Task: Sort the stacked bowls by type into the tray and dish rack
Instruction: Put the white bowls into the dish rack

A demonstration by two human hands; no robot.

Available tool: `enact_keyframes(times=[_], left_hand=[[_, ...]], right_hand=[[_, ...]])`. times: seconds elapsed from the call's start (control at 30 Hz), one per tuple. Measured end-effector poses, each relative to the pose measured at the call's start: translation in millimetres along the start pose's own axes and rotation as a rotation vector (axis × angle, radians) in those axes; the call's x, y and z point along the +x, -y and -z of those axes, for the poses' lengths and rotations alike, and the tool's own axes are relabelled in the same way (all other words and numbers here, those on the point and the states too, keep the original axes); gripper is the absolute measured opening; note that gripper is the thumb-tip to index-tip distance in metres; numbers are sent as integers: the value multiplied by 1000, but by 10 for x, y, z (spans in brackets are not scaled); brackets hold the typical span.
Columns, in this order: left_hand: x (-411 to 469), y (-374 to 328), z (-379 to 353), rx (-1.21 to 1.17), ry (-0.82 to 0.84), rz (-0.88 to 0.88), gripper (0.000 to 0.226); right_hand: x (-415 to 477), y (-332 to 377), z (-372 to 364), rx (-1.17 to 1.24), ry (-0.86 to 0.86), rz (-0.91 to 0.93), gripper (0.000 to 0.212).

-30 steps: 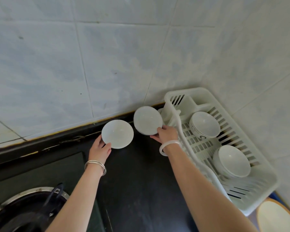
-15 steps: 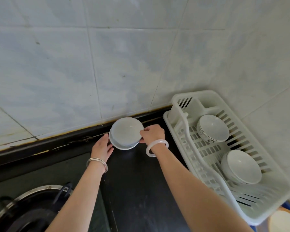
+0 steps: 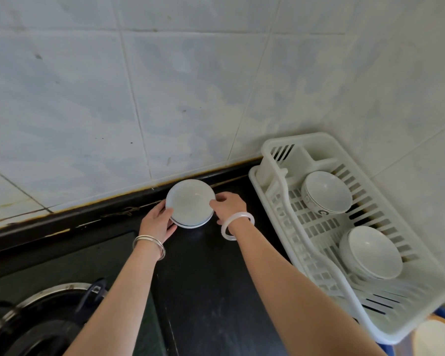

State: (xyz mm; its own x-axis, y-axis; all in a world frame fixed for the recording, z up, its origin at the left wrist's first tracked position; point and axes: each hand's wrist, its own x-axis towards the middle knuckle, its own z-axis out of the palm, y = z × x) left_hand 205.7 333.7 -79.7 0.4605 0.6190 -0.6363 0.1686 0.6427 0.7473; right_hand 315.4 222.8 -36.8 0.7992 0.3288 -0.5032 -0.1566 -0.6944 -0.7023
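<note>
A stack of small white shallow bowls (image 3: pixel 190 203) rests on the black counter against the tiled wall. My left hand (image 3: pixel 157 222) grips the stack's left rim, and my right hand (image 3: pixel 229 206) holds its right rim. To the right stands the white plastic dish rack (image 3: pixel 316 228). In it sits a white bowl with a patterned rim (image 3: pixel 326 191) at the back and a second white bowl (image 3: pixel 373 251) nearer the front, each tilted in the rack.
A gas stove burner (image 3: pixel 34 319) with its dark pan support fills the lower left. The black counter (image 3: pixel 208 291) runs between stove and rack. A round pale dish with a tan rim (image 3: pixel 437 339) peeks in at the bottom right corner.
One second ago each hand held a separate shallow bowl, apart. The two bowls have been brought together into one stack by the wall, and both hands now rest on its rims.
</note>
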Motion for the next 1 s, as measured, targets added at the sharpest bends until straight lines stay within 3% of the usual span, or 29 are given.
enact_keyframes(times=[0.1,0.33,0.5,0.73,1.0], left_hand=[[-27,-19,-7,-7,-10,11,39],[-298,-102,-89,15,43,-5,36],[-603,-262,-382,68,200,-65,39],[-1064,-360,-1154,129,463,-24,35],[-1277,-158,-2023,418,649,72,37]], right_hand=[[-3,-28,2,192,151,-80,40],[-144,-156,166,282,126,-14,34],[-406,-167,629,434,23,37,31],[-764,-288,1557,429,-199,81,23],[-872,-893,2127,566,-402,-74,20]])
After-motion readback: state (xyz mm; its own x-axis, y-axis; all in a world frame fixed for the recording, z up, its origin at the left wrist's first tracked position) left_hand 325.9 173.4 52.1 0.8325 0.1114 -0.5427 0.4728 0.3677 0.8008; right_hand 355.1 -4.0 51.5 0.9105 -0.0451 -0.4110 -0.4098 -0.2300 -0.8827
